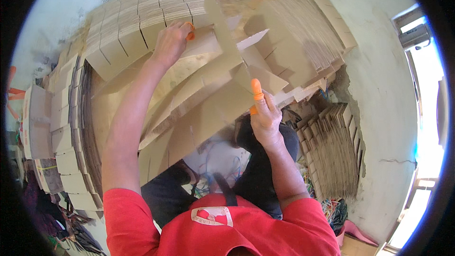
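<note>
Two big stacks of flat brown cardboard with cut slits [147, 12] and one long, slanting brown cardboard sheet [201, 116].
The sheet is between the two hands and the person's lap. The left hand [171, 42] is at the left stack, fingers bent. The right hand [267, 116] points one finger up. I cannot tell if either pinches cardboard. Two small orange finger covers [256, 86] are on the right hand.

Daylight glare at right, black fisheye rim
The tall white opening [429, 114] burns out, fringed blue-violet; soft shadows cross the flat tan slotted cardboard sheets [213, 114], which look fairly sharp, while straight edges bow toward the rim.
</note>
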Tool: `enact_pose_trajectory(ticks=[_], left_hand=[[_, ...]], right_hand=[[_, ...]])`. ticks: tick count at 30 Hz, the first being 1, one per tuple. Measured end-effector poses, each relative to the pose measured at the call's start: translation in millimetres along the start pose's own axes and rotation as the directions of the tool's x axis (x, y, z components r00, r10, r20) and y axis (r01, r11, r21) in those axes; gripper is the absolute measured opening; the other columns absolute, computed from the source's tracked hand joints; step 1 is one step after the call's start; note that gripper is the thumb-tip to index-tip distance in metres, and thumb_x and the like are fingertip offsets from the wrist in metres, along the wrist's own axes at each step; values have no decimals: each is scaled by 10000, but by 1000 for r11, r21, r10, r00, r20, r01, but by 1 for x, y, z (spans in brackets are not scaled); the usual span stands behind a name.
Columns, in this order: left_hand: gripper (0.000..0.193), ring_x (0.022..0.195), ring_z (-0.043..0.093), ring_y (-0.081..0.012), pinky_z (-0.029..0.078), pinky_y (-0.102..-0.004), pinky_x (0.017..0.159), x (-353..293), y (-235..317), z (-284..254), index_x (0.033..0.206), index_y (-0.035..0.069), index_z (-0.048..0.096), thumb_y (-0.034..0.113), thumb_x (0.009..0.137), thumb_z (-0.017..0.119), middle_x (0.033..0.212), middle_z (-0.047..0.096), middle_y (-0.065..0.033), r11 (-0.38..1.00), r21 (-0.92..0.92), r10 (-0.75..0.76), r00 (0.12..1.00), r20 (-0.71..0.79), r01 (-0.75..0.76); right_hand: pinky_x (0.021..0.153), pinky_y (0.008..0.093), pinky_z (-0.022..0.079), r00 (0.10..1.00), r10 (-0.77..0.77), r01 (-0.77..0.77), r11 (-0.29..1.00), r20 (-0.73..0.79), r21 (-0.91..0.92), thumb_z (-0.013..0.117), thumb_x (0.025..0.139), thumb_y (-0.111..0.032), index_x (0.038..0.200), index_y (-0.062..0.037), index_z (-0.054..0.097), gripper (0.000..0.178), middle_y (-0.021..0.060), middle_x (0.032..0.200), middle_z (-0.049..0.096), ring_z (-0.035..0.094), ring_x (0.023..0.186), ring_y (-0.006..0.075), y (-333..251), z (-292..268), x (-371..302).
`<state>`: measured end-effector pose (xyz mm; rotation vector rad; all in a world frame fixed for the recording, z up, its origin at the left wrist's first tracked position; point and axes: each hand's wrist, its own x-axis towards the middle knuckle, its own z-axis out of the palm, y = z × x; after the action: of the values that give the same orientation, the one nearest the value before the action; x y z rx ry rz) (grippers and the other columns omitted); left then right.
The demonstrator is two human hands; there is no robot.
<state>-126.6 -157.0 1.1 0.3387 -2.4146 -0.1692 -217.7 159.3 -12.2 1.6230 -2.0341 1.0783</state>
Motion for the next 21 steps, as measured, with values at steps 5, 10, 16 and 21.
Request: enact_pose_trajectory(ticks=[5, 10, 16, 21], left_hand=[[86, 753, 602, -354, 484, -454, 647, -3, 19, -4, 853, 18, 619, 10, 779, 661, 780, 584, -163, 998, -55, 13, 1000, -19, -14], [76, 739, 602, -347, 478, -442, 634, -7, 37, -15, 850, 30, 623, 63, 800, 669, 754, 578, -163, 997, -80, -3, 1000, -26, 1], [80, 698, 607, -344, 475, -442, 606, -13, 48, -20, 819, 35, 624, 91, 802, 680, 732, 588, -162, 996, -89, -17, 1000, -12, 16], [127, 763, 618, -358, 490, -450, 662, -21, 52, -5, 831, 34, 601, 63, 775, 711, 754, 618, -173, 980, -165, -102, 992, 71, 113]], right_hand=[[624, 400, 567, 996, 55, -53, 998, 77, -27, 569, 716, 100, 1384, -29, 489, 685, 193, 1106, 611, 660, 750, 348, -5, -12, -5], [658, 422, 571, 996, 81, -80, 996, 40, -45, 575, 716, 99, 1387, -42, 485, 692, 196, 1120, 602, 657, 811, 371, -9, -24, -6], [686, 435, 564, 989, 131, -130, 991, 66, -21, 571, 718, 107, 1375, -42, 487, 680, 193, 1097, 595, 649, 835, 377, -12, -31, -11], [685, 423, 555, 992, 79, -79, 997, 95, -1, 578, 722, 103, 1380, -47, 489, 681, 187, 1042, 597, 641, 823, 380, -9, -33, -1]])
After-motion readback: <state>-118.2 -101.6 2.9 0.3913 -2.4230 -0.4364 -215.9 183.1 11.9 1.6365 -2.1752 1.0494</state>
